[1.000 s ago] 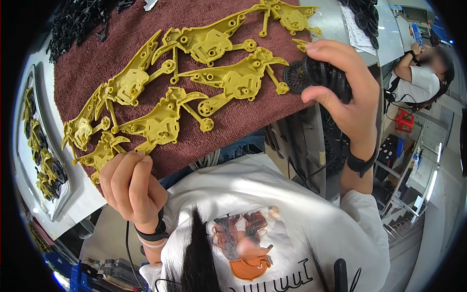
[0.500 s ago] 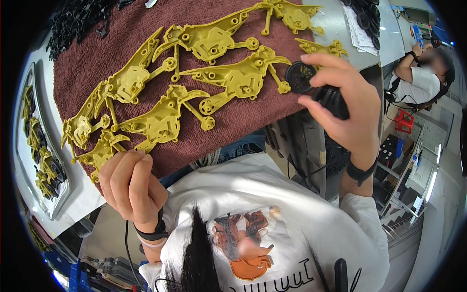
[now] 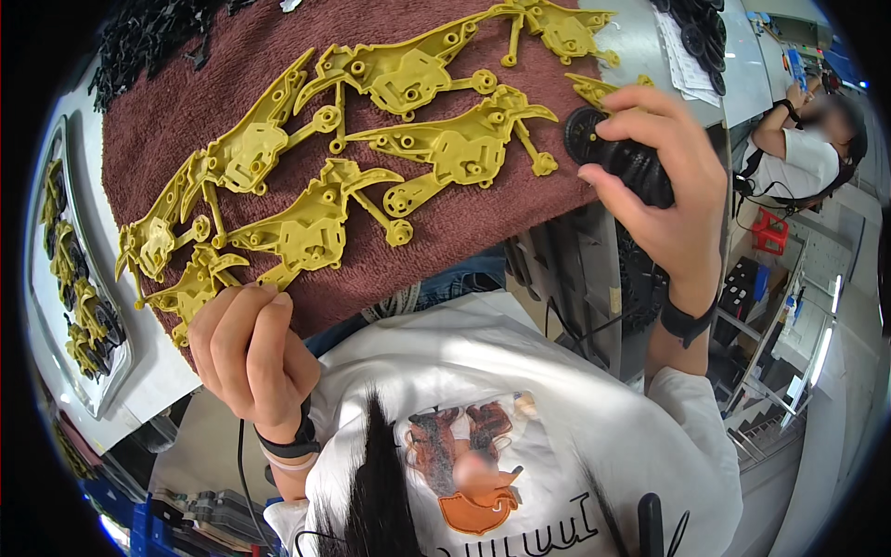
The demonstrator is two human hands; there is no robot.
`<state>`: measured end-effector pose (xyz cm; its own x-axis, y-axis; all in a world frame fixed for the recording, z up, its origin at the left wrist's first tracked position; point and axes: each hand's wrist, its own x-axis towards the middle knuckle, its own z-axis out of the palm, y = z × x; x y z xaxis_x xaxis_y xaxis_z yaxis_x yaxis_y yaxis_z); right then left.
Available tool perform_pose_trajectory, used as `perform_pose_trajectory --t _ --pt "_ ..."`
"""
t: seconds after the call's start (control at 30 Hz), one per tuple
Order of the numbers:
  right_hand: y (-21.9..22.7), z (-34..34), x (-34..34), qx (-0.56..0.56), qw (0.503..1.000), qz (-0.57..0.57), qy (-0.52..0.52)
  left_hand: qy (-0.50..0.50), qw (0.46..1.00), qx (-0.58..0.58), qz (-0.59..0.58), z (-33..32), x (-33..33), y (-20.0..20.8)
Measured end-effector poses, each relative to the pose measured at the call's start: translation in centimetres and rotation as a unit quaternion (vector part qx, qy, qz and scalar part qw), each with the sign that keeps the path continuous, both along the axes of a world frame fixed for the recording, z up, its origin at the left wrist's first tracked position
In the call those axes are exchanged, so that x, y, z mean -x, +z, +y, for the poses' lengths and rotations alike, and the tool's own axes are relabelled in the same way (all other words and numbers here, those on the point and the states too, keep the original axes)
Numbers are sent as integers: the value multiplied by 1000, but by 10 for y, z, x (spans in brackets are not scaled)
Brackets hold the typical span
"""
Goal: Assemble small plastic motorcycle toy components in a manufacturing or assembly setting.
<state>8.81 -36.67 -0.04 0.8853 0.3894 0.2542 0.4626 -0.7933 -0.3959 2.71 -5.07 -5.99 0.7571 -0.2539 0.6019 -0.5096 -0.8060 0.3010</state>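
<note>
My right hand (image 3: pixel 689 186) grips a stack of small black toy wheels (image 3: pixel 640 172) between thumb and fingers, above the towel's right edge. The wheel at the stack's left end faces the yellow pieces. My left hand (image 3: pixel 246 348) is curled closed at the towel's near left edge, its fingertips against a small yellow toy motorcycle body half (image 3: pixel 193 283). Whatever those fingers pinch is hidden. Several more yellow motorcycle body halves, such as one in the middle (image 3: pixel 455 148) and one nearer me (image 3: pixel 311 227), lie across the towel with their inner sides up.
The brown towel (image 3: pixel 251 60) covers the table. Black small parts (image 3: pixel 139 56) are heaped at the far left. A tray (image 3: pixel 111 385) of yellow-and-black assemblies stands on the left. Black wheels (image 3: pixel 701 42) lie on papers at the far right. Another person (image 3: pixel 807 148) sits beyond.
My right hand has turned the stack of wheels and shifted it slightly right, away from the middle yellow piece. The left hand stays in place.
</note>
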Motion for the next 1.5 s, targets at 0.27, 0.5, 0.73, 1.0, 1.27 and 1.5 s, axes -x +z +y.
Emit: perform_pose_trajectory --t 0.27,0.5,0.73,1.0,1.27,1.5 --pt "5 15 6 -53 998 18 23 0 1000 -6 -3 0 1 0" --pt "-6 24 7 -9 999 10 44 -16 1000 -7 3 1 2 2" --pt "0 29 9 33 997 67 17 -18 1000 -5 10 2 1 2" --pt "11 27 3 -98 992 40 64 -2 1000 4 9 5 4 -1" --pt "-7 65 -2 -18 995 6 99 -24 993 -107 52 -5 -16 10" --pt "11 57 -7 87 989 33 115 -5 996 -82 33 0 -12 5"
